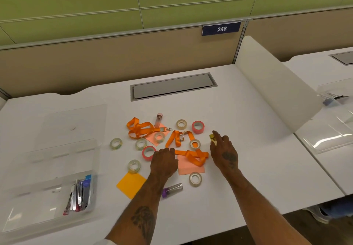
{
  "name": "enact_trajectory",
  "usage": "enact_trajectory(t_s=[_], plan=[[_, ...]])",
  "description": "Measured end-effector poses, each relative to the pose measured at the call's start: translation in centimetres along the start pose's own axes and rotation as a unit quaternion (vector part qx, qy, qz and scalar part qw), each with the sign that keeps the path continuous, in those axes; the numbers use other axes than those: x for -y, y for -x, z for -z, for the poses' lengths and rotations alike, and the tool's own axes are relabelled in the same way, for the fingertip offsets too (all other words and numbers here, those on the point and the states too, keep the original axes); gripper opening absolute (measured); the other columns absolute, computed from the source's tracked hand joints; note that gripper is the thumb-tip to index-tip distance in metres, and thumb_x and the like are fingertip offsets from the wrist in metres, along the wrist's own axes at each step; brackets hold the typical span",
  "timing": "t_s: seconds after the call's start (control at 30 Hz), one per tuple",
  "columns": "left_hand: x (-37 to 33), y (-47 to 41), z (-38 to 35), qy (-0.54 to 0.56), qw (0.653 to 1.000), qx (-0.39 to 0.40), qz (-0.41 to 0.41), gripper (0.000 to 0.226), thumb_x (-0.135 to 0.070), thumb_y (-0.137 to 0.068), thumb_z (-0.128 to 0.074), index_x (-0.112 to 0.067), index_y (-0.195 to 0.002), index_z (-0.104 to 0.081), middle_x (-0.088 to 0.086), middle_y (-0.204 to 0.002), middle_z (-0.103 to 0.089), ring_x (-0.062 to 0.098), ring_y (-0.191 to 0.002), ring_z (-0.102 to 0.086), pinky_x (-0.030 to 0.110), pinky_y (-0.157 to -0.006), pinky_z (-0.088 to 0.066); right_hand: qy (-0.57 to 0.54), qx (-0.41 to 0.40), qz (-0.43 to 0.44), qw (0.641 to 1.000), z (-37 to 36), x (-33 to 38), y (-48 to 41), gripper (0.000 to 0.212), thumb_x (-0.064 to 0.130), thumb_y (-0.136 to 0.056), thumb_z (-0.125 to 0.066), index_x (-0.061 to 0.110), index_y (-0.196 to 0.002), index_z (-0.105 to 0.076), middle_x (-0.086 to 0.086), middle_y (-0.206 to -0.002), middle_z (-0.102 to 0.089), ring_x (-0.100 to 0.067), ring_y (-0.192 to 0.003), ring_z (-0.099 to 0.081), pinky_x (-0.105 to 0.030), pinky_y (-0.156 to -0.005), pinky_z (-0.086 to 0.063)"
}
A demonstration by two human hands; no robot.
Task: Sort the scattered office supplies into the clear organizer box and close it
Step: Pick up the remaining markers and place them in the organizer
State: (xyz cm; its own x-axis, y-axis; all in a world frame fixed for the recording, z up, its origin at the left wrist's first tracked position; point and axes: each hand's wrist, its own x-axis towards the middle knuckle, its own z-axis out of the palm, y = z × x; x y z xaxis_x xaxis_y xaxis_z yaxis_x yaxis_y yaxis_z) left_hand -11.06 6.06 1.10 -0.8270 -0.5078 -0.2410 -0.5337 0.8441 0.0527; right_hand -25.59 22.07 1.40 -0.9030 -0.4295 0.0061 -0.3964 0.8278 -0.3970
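Note:
The clear organizer box (pixel 23 202) lies open at the left of the white desk, its lid (pixel 72 124) flat behind it and several staplers (pixel 79 195) in its near right compartment. Scattered in the middle are two orange lanyards (pixel 142 128), several clear tape rolls (pixel 116 143), two pink tape rolls (pixel 198 127), pink and orange sticky notes (pixel 130 184) and two small tubes (pixel 172 189). My left hand (pixel 164 161) rests with curled fingers on the near lanyard (pixel 193 154) beside a pink tape roll. My right hand (pixel 224 150) pinches a small yellow item (pixel 212 137).
A grey cable flap (pixel 172 87) is set into the desk behind the pile. A frosted divider panel (pixel 271 84) rises on the right, with another clear box (pixel 330 130) on the neighbouring desk beyond it. A fabric partition closes the back edge.

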Motion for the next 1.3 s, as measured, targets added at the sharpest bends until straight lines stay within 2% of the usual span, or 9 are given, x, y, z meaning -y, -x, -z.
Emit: enact_trajectory(t_s=[0.13,0.33,0.47,0.63,0.77,0.9,1.07,1.17,1.3], plan=[[-0.4,-0.4,-0.1,0.009,1.000,-0.005,-0.005,0.036,-0.035,-0.093,-0.049,-0.016,-0.124,-0.050,0.005,-0.116,-0.064,0.023,-0.104,-0.061,0.036,-0.085,-0.047,-0.004,-0.004,-0.003,1.000,0.6,-0.3,0.4,0.048,0.035,-0.098,-0.045,0.028,-0.144,-0.035,-0.007,-0.122,-0.055,-0.022,-0.102,-0.058,-0.033,-0.080,-0.052],[0.2,-0.1,1.2,0.027,0.997,-0.070,-0.028,0.042,-0.034,-0.094,-0.043,-0.018,-0.133,-0.045,0.007,-0.117,-0.063,0.028,-0.103,-0.062,0.043,-0.088,-0.046,-0.055,-0.027,0.010,0.998,1.3,0.7,0.6,0.047,0.032,-0.097,-0.047,0.021,-0.143,-0.040,-0.009,-0.124,-0.057,-0.026,-0.105,-0.060,-0.035,-0.085,-0.051],[2.0,0.5,2.4,0.168,0.981,-0.093,-0.018,0.046,-0.037,-0.099,-0.042,-0.025,-0.143,-0.040,0.007,-0.126,-0.055,0.028,-0.104,-0.061,0.040,-0.083,-0.052,-0.127,-0.013,0.004,0.992,1.3,3.1,0.5,0.045,0.032,-0.096,-0.050,0.017,-0.138,-0.043,-0.009,-0.130,-0.059,-0.029,-0.115,-0.059,-0.041,-0.097,-0.048],[5.3,1.6,3.9,0.313,0.937,-0.155,0.002,0.039,-0.028,-0.097,-0.049,-0.023,-0.136,-0.048,0.004,-0.134,-0.052,0.026,-0.117,-0.054,0.041,-0.094,-0.047,-0.177,-0.001,0.036,0.984,1.1,7.5,1.3,0.040,0.032,-0.092,-0.056,0.021,-0.129,-0.045,-0.010,-0.117,-0.067,-0.032,-0.103,-0.063,-0.043,-0.089,-0.053],[9.2,3.1,4.9,0.361,0.913,-0.190,0.020,0.030,-0.027,-0.096,-0.052,-0.023,-0.126,-0.053,0.001,-0.123,-0.061,0.025,-0.105,-0.059,0.041,-0.089,-0.049,-0.208,0.015,0.077,0.975,0.4,12.0,2.4,0.042,0.029,-0.091,-0.058,0.022,-0.132,-0.050,-0.009,-0.111,-0.069,-0.027,-0.096,-0.066,-0.039,-0.086,-0.054],[14.4,4.8,6.0,0.398,0.892,-0.212,0.037,0.038,-0.026,-0.094,-0.060,-0.027,-0.132,-0.056,0.001,-0.115,-0.063,0.015,-0.096,-0.060,0.030,-0.088,-0.051,-0.243,0.024,0.108,0.964,-0.9,17.5,3.7,0.039,0.025,-0.092,-0.060,0.017,-0.130,-0.053,-0.011,-0.110,-0.070,-0.024,-0.089,-0.068,-0.033,-0.080,-0.054],[22.3,7.2,7.2,0.434,0.868,-0.233,0.056,0.036,-0.021,-0.090,-0.067,-0.025,-0.125,-0.062,0.000,-0.105,-0.064,0.011,-0.087,-0.061,0.032,-0.086,-0.054,-0.278,0.050,0.138,0.949,-3.0,24.6,6.2,0.034,0.028,-0.092,-0.059,0.018,-0.124,-0.058,-0.007,-0.108,-0.070,-0.020,-0.091,-0.067,-0.036,-0.082,-0.055],[27.1,8.3,7.7,0.419,0.876,-0.229,0.068,0.036,-0.022,-0.088,-0.069,-0.024,-0.124,-0.064,0.002,-0.103,-0.065,0.012,-0.086,-0.062,0.032,-0.087,-0.052,-0.281,0.059,0.141,0.947,-4.5,28.7,7.6,0.037,0.023,-0.090,-0.063,0.015,-0.126,-0.059,-0.006,-0.112,-0.066,-0.019,-0.100,-0.062,-0.032,-0.086,-0.051],[32.2,9.1,7.2,0.375,0.898,-0.215,0.080,0.036,-0.028,-0.089,-0.067,-0.026,-0.125,-0.063,0.000,-0.105,-0.064,0.010,-0.087,-0.060,0.026,-0.085,-0.046,-0.264,0.064,0.149,0.951,-6.7,32.9,9.6,0.039,0.023,-0.089,-0.066,0.016,-0.126,-0.059,-0.005,-0.112,-0.066,-0.014,-0.093,-0.058,-0.029,-0.083,-0.049]])
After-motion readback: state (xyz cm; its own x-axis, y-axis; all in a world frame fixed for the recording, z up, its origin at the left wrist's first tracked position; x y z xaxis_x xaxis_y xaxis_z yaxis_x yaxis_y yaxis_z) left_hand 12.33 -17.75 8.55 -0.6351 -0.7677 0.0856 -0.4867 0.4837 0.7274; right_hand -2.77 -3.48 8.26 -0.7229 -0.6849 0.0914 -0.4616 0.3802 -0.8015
